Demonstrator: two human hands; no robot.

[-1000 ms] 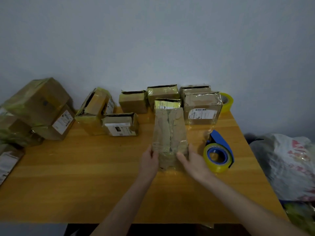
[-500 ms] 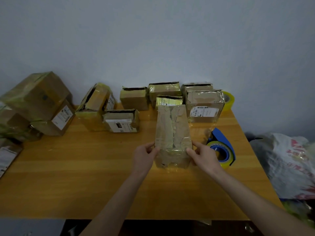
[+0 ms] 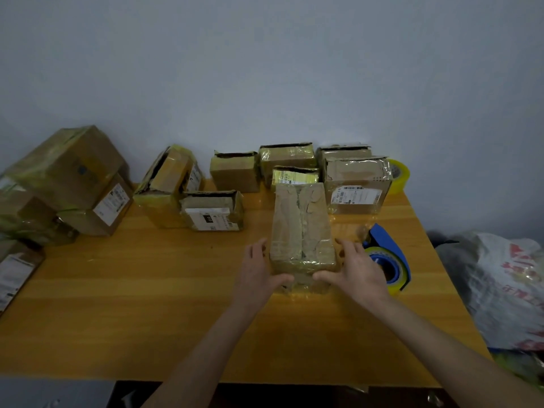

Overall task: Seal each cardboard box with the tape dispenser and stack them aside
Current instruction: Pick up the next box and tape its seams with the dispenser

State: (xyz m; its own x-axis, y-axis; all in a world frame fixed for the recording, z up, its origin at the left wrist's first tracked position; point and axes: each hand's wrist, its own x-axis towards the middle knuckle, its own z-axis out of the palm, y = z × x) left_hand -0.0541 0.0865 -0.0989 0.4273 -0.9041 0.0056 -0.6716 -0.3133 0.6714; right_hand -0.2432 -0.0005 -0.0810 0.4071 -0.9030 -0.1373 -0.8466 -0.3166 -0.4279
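Note:
A long cardboard box (image 3: 301, 225), wrapped in old clear tape, lies flat on the wooden table (image 3: 147, 290) with its short end toward me. My left hand (image 3: 257, 272) is at its near left corner, fingers straight beside the box and thumb against the near face. My right hand (image 3: 357, 270) mirrors it at the near right corner. A blue tape dispenser (image 3: 388, 254) with a yellowish roll stands just right of my right hand.
Several opened boxes (image 3: 235, 172) line the table's far edge, with a spare tape roll (image 3: 399, 175) at the back right. Taped boxes (image 3: 67, 178) are stacked at the far left. A plastic bag (image 3: 506, 287) lies beyond the right edge.
The box was lifted and tilted in both hands half a second ago. It now lies flat on the table, and my fingers have straightened around its near corners.

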